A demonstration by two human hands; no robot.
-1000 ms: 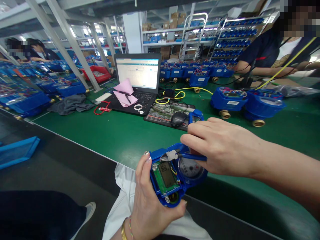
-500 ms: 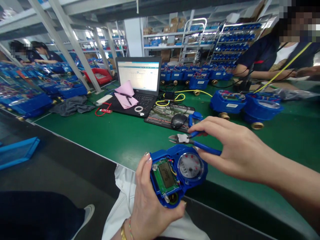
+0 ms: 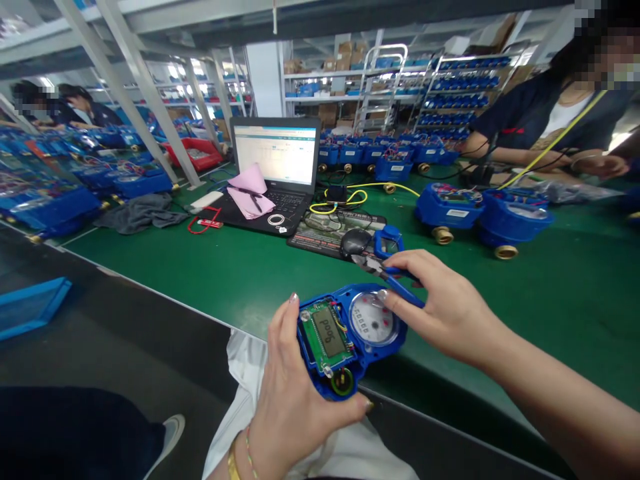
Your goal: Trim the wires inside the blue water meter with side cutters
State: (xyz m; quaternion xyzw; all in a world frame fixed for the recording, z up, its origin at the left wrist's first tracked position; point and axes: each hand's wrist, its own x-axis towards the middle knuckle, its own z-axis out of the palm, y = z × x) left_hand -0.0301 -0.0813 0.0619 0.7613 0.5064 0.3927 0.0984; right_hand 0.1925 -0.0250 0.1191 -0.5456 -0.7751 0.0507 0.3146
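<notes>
The green bench [image 3: 220, 277] stretches past the left hand [image 3: 295, 387] and the right hand [image 3: 445, 300]. Beyond the left hand's grip sits a laptop [image 3: 280, 157] — a gray cloth [image 3: 143, 215] farther left — and, just beyond the right hand's grip, a mouse pad [image 3: 317, 237], with two blue meters [image 3: 447, 212] farther right.

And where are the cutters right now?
Head view, right of centre: the cutters are in the right hand, appearing between the mouse and the meter in the left hand.

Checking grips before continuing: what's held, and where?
Left hand: blue two-lobed plastic meter, by its display-end edges. Right hand: blue-handled metal cutters, by the handles.
</notes>
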